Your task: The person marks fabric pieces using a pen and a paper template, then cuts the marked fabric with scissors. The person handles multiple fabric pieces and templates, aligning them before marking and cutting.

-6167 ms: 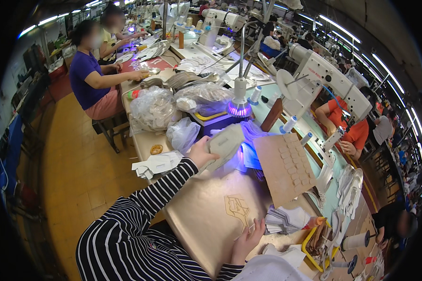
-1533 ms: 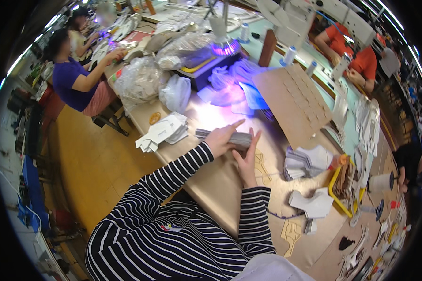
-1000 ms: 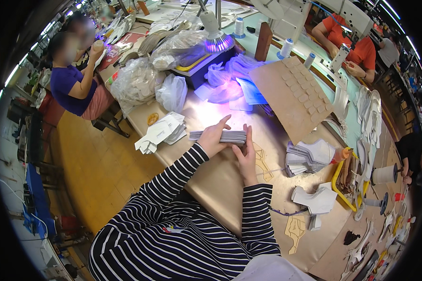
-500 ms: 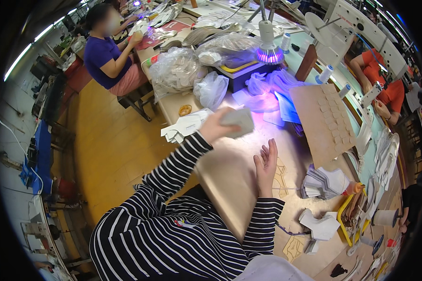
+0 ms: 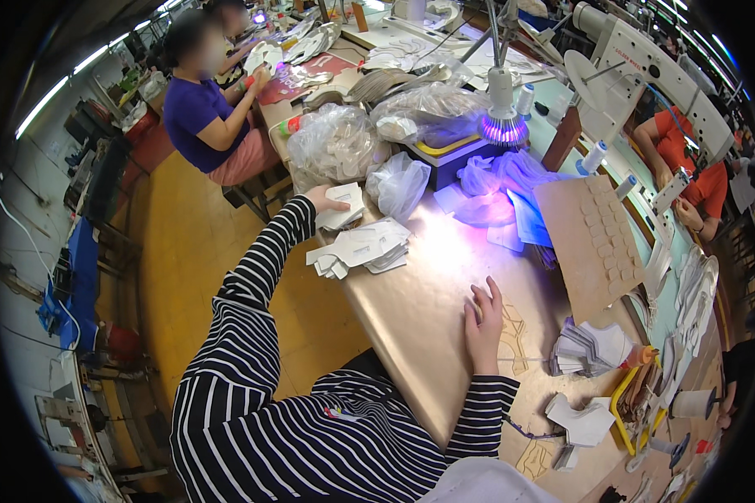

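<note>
My left hand (image 5: 322, 199) reaches to the table's left edge and grips a small stack of white cut pieces (image 5: 344, 210), thumb on top. Just nearer lies a fanned pile of white cut pieces (image 5: 367, 246), partly past the table edge. Over the bare tabletop (image 5: 419, 323) my right hand (image 5: 484, 329) has its fingers stretched and loosely apart, holding nothing. Beside that hand, outline drawings (image 5: 516, 335) mark the surface. A fanned stack of grey-white pieces (image 5: 591, 348) is to its right.
A glowing purple-white lamp (image 5: 503, 126) hangs over the table. Clear plastic bags (image 5: 331, 142) of pieces stand at the far left. A brown board with tabs (image 5: 591, 243) leans at right, near a yellow-rimmed tray (image 5: 625, 402). Co-workers sit far left and far right.
My left hand has swung left and away from me, carrying the pieces from above the table's middle to its left edge. My right hand stays open, nearly in the same place.
</note>
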### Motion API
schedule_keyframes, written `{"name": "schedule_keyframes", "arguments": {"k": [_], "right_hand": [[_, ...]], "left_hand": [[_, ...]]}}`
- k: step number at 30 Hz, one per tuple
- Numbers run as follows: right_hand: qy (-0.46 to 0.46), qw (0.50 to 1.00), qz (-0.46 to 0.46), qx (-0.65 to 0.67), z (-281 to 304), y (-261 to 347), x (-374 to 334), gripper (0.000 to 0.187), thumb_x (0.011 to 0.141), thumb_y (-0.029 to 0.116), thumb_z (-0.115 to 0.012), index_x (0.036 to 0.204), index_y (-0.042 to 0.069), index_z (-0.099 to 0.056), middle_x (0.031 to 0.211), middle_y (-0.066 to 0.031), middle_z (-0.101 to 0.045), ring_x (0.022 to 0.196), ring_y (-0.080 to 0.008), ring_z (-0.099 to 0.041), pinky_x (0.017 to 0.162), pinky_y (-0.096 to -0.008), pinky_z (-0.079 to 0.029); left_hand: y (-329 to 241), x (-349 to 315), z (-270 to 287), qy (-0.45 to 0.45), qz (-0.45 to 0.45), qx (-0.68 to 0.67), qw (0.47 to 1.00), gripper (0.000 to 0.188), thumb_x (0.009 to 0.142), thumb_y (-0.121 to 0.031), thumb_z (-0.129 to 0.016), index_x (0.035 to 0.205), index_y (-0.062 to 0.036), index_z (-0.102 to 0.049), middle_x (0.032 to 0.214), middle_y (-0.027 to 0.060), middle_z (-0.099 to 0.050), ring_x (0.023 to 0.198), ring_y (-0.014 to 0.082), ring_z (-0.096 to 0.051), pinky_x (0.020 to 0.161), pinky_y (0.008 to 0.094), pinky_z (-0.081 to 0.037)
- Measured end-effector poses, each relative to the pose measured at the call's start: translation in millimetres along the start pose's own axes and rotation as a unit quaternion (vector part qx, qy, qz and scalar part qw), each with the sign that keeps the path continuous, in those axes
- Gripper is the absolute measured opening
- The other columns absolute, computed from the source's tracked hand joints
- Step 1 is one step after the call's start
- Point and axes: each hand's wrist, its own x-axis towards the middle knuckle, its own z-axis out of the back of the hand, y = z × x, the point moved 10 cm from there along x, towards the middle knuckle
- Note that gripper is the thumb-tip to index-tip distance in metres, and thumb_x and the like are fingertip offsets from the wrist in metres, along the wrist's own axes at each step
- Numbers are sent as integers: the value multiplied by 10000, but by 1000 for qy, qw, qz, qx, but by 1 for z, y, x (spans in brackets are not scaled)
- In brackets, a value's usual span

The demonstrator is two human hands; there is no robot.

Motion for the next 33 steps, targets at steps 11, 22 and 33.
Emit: {"name": "schedule_keyframes", "arguments": {"k": [11, 22, 33], "right_hand": [[0, 999, 31, -44, -1, 6, 0, 281, 913, -34, -596, 1189, -24, -645, 1488, -147, -453, 1163, -261, -596, 920, -331, -519], [1, 997, 40, -59, -2, 8, -1, 251, 905, -19, -612, 1150, -15, -664, 1479, -153, -467, 1140, -280, -594, 980, -362, -486], [-2, 998, 34, -50, -1, 9, -1, 220, 908, 2, -629, 1122, -15, -680, 1480, -146, -470, 1128, -293, -590, 994, -374, -486]], "left_hand": [[-64, -127, -52, -65, -107, 35, 991, 605, 769, -398, -800, 1241, -55, -635, 1127, 188, -654, 1030, 305, -632, 939, 382, -498], [-81, -94, -80, 55, -161, 135, 976, 953, 584, -485, -905, 1325, 10, -568, 1209, 218, -621, 1171, 362, -571, 1052, 406, -421], [-112, -128, -94, 51, -213, 52, 974, 890, 574, -370, -919, 1275, -17, -499, 1189, 209, -596, 1194, 377, -522, 1047, 403, -420]]}}
